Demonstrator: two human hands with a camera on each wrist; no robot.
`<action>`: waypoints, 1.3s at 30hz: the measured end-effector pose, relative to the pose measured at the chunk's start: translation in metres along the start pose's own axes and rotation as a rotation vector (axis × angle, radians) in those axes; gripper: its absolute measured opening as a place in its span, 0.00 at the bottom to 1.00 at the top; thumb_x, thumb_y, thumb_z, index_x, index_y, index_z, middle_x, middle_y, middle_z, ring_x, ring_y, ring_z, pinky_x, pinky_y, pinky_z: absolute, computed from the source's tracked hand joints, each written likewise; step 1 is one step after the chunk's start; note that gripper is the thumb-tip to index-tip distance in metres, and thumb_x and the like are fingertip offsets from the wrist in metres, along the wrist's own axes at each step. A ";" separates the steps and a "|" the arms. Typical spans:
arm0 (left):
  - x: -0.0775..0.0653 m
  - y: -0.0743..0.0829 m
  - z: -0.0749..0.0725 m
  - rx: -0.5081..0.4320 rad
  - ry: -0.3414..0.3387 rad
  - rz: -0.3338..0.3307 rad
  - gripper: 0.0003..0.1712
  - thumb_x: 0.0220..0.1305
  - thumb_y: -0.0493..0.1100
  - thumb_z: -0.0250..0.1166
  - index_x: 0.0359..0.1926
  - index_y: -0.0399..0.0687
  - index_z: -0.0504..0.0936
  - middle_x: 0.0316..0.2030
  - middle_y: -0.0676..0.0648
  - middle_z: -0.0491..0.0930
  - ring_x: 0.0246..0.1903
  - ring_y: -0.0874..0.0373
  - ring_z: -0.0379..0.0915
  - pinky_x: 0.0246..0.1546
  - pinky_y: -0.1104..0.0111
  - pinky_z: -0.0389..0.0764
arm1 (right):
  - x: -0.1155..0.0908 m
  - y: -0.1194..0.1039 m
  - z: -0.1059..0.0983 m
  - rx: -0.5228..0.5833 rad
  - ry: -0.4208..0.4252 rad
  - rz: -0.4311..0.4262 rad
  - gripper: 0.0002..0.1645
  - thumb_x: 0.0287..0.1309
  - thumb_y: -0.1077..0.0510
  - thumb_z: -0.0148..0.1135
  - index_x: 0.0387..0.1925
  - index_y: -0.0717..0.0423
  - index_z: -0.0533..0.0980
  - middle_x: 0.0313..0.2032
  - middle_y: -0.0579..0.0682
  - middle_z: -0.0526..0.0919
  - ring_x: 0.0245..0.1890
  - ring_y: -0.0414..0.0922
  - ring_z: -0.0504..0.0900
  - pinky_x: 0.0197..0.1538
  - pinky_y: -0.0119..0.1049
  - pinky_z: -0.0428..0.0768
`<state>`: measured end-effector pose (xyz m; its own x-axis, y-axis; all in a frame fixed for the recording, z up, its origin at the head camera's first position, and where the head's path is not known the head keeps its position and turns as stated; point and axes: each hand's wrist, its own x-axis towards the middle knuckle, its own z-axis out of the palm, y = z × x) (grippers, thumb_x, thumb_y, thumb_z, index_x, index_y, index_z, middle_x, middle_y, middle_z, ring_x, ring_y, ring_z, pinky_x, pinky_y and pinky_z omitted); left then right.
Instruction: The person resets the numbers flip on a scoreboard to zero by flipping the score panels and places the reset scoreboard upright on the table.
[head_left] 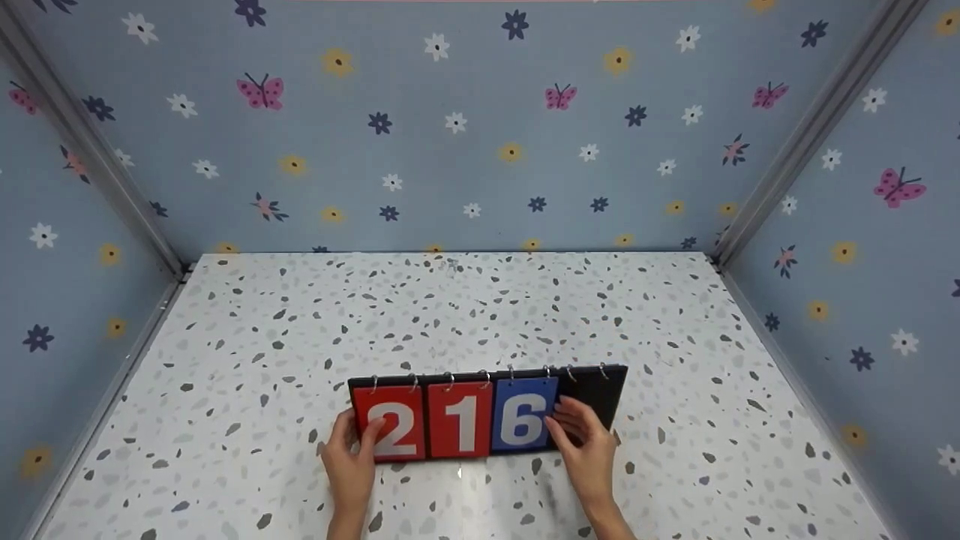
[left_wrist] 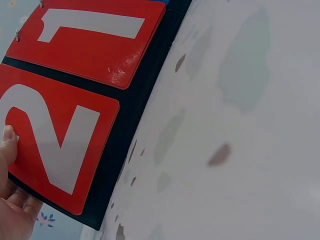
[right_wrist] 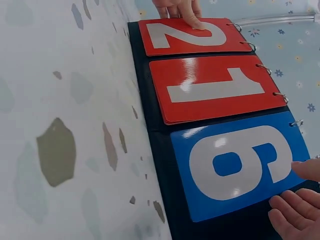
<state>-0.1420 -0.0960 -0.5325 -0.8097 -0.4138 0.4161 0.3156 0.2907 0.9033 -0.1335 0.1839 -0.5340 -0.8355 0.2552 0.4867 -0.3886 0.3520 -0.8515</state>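
Observation:
A tabletop flip scoreboard (head_left: 459,450) leans back on the table, its black backing fitted with metal rings along the top. From left to right it shows a red card with a 2 (head_left: 405,446), a red card with a 1 (head_left: 439,420) and a blue card with a 6 (right_wrist: 185,170). The last black panel (head_left: 609,390) bears no card in front. My left hand (head_left: 351,457) grips the left edge, thumb over the red 2 card and fingers behind. My right hand (head_left: 589,450) is at the blue card's right edge, thumb over the card and fingers extended beside it.
A white speckled table (head_left: 450,307) lies under the scoreboard. Blue walls (head_left: 480,90) with flowers and butterflies enclose it at the back and both sides, with grey metal posts (head_left: 810,127) at the corners.

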 end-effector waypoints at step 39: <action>-0.001 0.001 0.000 0.012 0.008 -0.021 0.13 0.48 0.29 0.65 0.37 0.29 0.75 0.32 0.38 0.79 0.32 0.60 0.75 0.35 0.81 0.72 | 0.011 -0.006 -0.008 -0.075 -0.105 0.330 0.12 0.43 0.58 0.69 0.24 0.63 0.77 0.23 0.51 0.79 0.23 0.41 0.76 0.29 0.29 0.75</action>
<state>-0.1412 -0.0951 -0.5315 -0.8121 -0.4267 0.3980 0.2928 0.2920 0.9105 -0.1376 0.1917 -0.5219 -0.9482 0.2734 0.1620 -0.0649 0.3325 -0.9409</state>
